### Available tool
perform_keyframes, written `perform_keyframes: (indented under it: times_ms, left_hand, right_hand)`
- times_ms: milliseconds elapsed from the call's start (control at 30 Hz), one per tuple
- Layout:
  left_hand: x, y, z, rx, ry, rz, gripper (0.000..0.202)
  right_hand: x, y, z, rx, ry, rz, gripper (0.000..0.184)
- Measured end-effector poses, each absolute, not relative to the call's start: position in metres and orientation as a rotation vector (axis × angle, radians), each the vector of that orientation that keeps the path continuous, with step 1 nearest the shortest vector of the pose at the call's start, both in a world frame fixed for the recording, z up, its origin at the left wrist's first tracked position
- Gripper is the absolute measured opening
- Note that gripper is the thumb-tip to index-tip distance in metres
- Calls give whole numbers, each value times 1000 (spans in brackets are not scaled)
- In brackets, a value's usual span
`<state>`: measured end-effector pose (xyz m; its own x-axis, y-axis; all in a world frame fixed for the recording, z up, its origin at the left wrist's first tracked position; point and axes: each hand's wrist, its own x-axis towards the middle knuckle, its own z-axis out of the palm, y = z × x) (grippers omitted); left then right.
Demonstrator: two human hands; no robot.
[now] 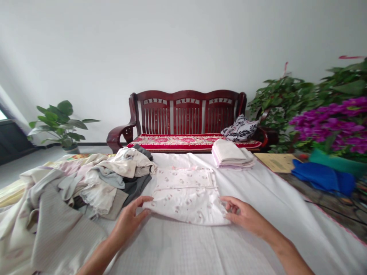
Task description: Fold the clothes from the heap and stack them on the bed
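A small white garment with a pink print (186,194) lies folded on the white sheet (200,248) in front of me. My left hand (130,219) rests at its near left corner, fingers pinching the fabric edge. My right hand (243,215) is at the near right corner, fingers curled onto that edge. Both forearms reach in from the bottom of the view.
A heap of unfolded grey and cream clothes (86,191) lies to the left. A neat stack of folded cloths (232,154) sits at the far right of the sheet. Beyond stand a dark wooden bench (186,118), potted plants (61,124) and purple flowers (332,122). A blue cloth (323,177) lies at right.
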<state>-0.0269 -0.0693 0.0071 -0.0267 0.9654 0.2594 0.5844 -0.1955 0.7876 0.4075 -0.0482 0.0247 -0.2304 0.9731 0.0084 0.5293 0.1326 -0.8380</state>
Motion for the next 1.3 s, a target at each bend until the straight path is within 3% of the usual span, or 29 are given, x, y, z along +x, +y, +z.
perform_keyframes:
  times_ms: [167,400,600,733,900,1033,1300]
  left_hand:
    - [-31,-76,-1,1841,1580,1058,45]
    - [-25,-54,5,1795,1545,1269,33]
    - [-18,-47,-1,1654,1479,1206,59]
    - [-24,-61,-2,1647,1491,1094,66]
    - [-22,-52,30,1478,1357,1315,74]
    - [-21,-44,43,1529,1311,1342,58]
    - [-25,-34,37,1769,1636,1334,26]
  right_hand:
    - [404,-58,10,-1477,-1921,930,75]
    - [388,-44,12,-1311,-1685,947,35]
    - [393,-43,14,-1308,-1640,1049,76]
    - [392,-48,12,-1346,-1663,977,69]
    - [387,-41,30,-1220,-1370,1015,57]
    - [388,-37,38,-1288,-1442,979,52]
    - [394,-16,51,-1406,-1739,374,22]
